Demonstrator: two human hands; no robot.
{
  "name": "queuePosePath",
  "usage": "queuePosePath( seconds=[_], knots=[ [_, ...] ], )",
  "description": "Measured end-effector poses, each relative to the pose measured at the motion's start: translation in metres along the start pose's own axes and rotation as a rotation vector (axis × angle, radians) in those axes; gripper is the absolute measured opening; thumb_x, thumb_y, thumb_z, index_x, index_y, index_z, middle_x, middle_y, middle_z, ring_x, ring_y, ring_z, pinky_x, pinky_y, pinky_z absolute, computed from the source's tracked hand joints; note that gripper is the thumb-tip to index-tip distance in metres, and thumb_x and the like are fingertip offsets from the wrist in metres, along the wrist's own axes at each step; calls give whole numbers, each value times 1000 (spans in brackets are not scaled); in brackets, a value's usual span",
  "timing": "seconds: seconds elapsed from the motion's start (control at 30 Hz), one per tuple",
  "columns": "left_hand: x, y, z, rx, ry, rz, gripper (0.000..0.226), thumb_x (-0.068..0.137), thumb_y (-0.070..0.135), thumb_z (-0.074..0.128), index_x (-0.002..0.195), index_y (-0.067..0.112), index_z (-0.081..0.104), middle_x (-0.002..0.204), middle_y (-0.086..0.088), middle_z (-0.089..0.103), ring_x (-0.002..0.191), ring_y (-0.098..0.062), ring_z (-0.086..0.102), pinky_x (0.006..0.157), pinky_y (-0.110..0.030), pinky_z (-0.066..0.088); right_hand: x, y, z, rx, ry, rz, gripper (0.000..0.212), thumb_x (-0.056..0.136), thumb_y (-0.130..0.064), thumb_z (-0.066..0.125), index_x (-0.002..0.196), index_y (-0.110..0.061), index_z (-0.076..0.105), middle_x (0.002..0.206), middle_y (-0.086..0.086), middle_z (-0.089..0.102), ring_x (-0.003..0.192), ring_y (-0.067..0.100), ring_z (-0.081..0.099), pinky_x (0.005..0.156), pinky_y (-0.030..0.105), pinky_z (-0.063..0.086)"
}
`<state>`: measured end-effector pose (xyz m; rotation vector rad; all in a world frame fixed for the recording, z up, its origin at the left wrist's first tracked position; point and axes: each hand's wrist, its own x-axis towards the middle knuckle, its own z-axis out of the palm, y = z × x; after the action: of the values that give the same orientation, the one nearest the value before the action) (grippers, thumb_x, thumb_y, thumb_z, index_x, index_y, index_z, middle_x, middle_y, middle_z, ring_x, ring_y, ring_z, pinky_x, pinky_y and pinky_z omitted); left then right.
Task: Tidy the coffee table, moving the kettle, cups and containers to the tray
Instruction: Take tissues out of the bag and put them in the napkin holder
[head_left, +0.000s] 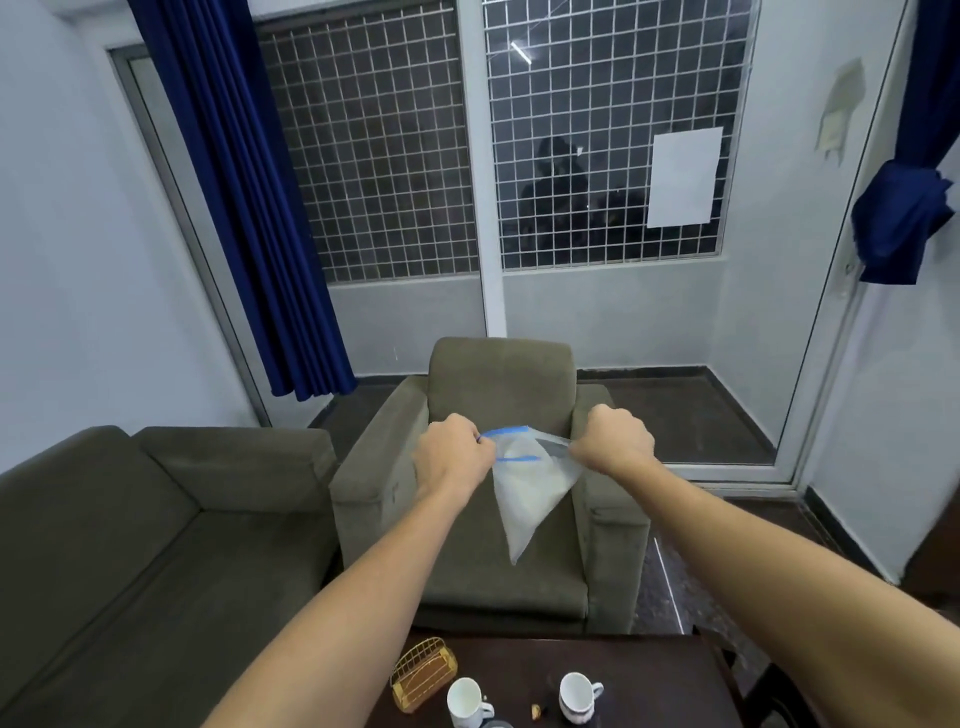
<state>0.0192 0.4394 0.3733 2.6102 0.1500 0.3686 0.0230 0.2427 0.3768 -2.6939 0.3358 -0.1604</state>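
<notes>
Two hands, left and right, pinch opposite ends of a bag mouth; cups sit far below.

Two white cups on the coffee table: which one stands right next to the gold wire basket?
The left cup, its handle pointing right. It stands beside the gold wire basket; the right cup stands apart, past a small crumb.
</notes>
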Motion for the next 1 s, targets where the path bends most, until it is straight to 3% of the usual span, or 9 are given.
queuePosePath(
  seconds=[0.07, 0.17, 0.3, 0.5, 0.6, 0.7, 0.8, 0.9, 1.0],
  knots=[
    [-3, 9, 3, -9, 8, 42, 23, 76, 19, 52, 54, 14, 50, 72, -10, 67, 74, -35, 64, 56, -29, 44, -4, -7, 4, -70, 128, -148, 18, 79, -21, 62, 88, -13, 49, 100, 10, 61, 91, 36, 63, 70, 34, 43],
    [-8, 24, 6, -7, 25, 78, 24, 79, 21, 55, 57, 13, 50, 73, -11, 68, 78, -36, 65, 58, -32, 46, -13, -23, 12, -45, 195, -274, 16, 79, -24, 59, 78, -13, 48, 86, 7, 58, 79, 36, 60, 62, 32, 38],
    [-14, 33, 6, 15, 42, 110, 18, 80, 20, 56, 63, 15, 54, 76, -11, 69, 73, -33, 63, 56, -32, 42, -17, -34, 16, 89, -143, -96, 27, 82, -35, 65, 76, -15, 48, 74, 0, 54, 64, 18, 54, 52, 27, 38],
    [-23, 32, 8, 36, 27, 193, 20, 86, 27, 59, 73, 17, 71, 65, 1, 58, 56, -18, 47, 47, -25, 30, -7, -24, 17, 333, -376, 116, 20, 88, -18, 67, 99, -7, 53, 97, 7, 60, 91, 27, 62, 68, 32, 50],
    [-27, 33, 11, 28, -8, 249, 23, 88, 29, 57, 75, 18, 73, 64, 3, 59, 58, -18, 49, 45, -25, 27, -11, -26, 15, 530, -571, 197, 11, 96, -16, 62, 86, -15, 56, 98, 4, 58, 90, 21, 59, 69, 33, 52],
    [-25, 32, 13, -11, -26, 242, 24, 87, 26, 52, 71, 17, 68, 68, 0, 63, 66, -26, 53, 52, -30, 36, -13, -26, 22, 610, -632, 234, 20, 100, -22, 53, 81, -17, 53, 84, 4, 52, 77, 19, 55, 66, 29, 50],
    [-18, 29, 13, -80, -79, 254, 25, 87, 26, 51, 74, 18, 72, 71, 0, 70, 74, -28, 62, 60, -37, 52, -14, -27, 29, 762, -665, 292, 21, 100, -17, 53, 80, -13, 52, 67, 4, 53, 49, 13, 50, 48, 23, 45],
    [-14, 25, 11, -130, -146, 275, 25, 85, 29, 52, 69, 20, 69, 66, 1, 70, 67, -26, 67, 68, -40, 58, -13, -28, 31, 803, -682, 307, 5, 98, -9, 54, 93, -9, 55, 88, 10, 58, 62, 19, 57, 47, 27, 52],
    [-12, 25, 10, -120, -158, 308, 26, 85, 32, 52, 64, 23, 66, 57, 7, 64, 63, -21, 65, 67, -40, 58, -13, -31, 32, 806, -670, 358, 8, 96, -8, 52, 94, -12, 59, 81, 11, 67, 55, 20, 64, 41, 24, 50]
  ],
)
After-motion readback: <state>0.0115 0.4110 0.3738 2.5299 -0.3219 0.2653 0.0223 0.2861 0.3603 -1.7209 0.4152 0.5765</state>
